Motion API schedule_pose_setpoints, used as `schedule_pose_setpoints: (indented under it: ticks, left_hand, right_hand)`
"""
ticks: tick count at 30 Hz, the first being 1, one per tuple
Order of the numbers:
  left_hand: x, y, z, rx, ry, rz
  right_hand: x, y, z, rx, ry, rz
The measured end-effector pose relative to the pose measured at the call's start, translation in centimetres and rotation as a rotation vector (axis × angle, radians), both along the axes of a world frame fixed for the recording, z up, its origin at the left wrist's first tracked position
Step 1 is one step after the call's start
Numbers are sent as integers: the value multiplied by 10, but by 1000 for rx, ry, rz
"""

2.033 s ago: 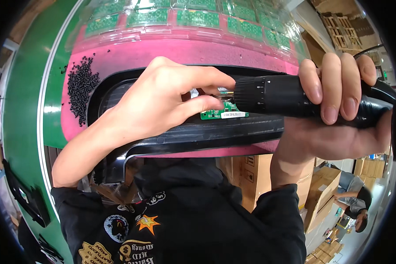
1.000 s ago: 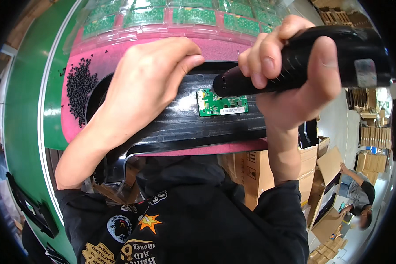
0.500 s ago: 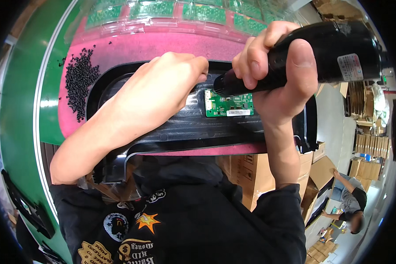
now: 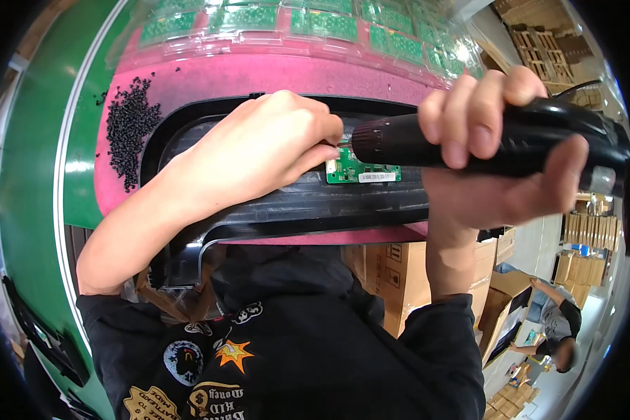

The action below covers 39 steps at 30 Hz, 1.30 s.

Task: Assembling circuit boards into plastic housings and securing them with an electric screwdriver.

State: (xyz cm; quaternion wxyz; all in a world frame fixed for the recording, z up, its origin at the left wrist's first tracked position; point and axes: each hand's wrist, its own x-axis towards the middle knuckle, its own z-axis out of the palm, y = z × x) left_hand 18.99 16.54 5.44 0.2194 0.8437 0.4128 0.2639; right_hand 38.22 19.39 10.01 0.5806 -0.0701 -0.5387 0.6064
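One grip [image 4: 483,192], my right, wrapped the driver [image 4: 539,140] so it pointed across the board [image 4: 361,168] lying in the shell [image 4: 329,204], while remotely I held my left grip [image 4: 276,136] just beside the nose [image 4: 365,143], seemingly for guidance, though whether it pinched anything I couldn't tell.

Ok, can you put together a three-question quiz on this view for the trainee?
1. Which hand grips the black power tool?
2. True or false: the green circuit board lies within the rim of the black shell.
3. Where is most of the pile of small black pieces? a) in the black shell b) on the pink mat c) in a cardboard box

Key: 1. The right hand; 2. true; 3. b
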Motion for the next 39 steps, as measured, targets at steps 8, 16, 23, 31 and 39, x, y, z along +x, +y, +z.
schedule_pose_setpoints:
  ticks: [8, 16, 23, 31, 39]
  left_hand:
    - [2, 6, -6, 40, -126, -113]
    - [2, 5, -1, 85, -136, -16]
    - [6, 0, 6, -17, -27, 112]
    - [0, 1, -5, -4, -17, 84]
    - [1, -1, 1, -112, 160, -128]
  right_hand:
    - [14, 6, -2, 223, 23, 157]
    - [5, -16, -9, 37, -312, -48]
    - [0, -13, -12, 152, -437, -65]
    - [-4, -15, -11, 134, -480, -11]
    - [5, -34, 0, -14, -130, -50]
